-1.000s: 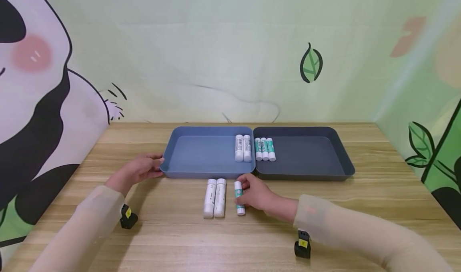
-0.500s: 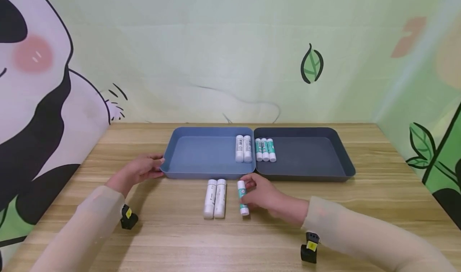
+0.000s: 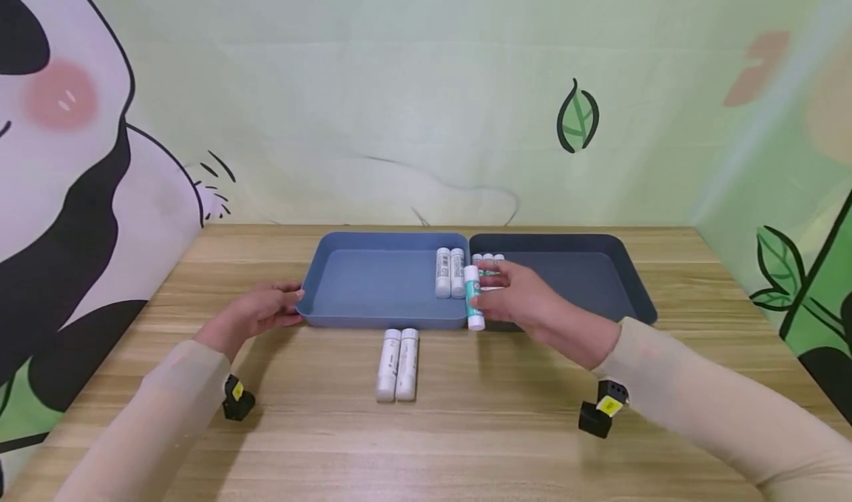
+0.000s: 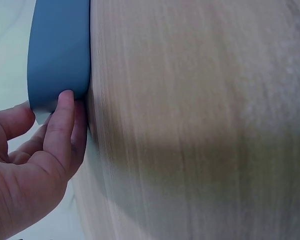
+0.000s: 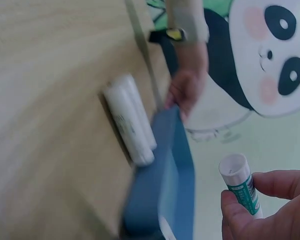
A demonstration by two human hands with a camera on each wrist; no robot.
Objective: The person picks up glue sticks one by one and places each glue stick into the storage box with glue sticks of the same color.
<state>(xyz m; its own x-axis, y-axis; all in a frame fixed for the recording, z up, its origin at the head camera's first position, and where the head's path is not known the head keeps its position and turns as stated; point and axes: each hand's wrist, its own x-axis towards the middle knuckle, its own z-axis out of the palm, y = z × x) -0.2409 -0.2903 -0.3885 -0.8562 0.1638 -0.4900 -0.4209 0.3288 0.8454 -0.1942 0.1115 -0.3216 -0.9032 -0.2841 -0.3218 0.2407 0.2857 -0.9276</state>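
A green-and-white glue stick (image 3: 473,299) is pinched in my right hand (image 3: 526,299), over the front rims where the two trays meet. The right wrist view shows the same stick (image 5: 246,192) between thumb and fingers of my right hand (image 5: 270,210). Behind the hand, partly hidden, three green-labelled sticks (image 3: 489,258) lie in the dark tray (image 3: 572,287). Two larger white sticks (image 3: 450,273) lie at the right end of the blue tray (image 3: 373,287). My left hand (image 3: 259,311) touches that tray's front left corner; in the left wrist view its fingers (image 4: 60,127) rest against the blue wall (image 4: 60,55).
Two white sticks (image 3: 397,365) lie side by side on the wooden table (image 3: 319,443), in front of the blue tray. Behind the table stands a printed backdrop (image 3: 306,117) with a panda and leaves.
My right hand has lifted the green-labelled stick off the table and carried it back and to the right, up to the trays. The left hand has stayed at the blue tray's corner.
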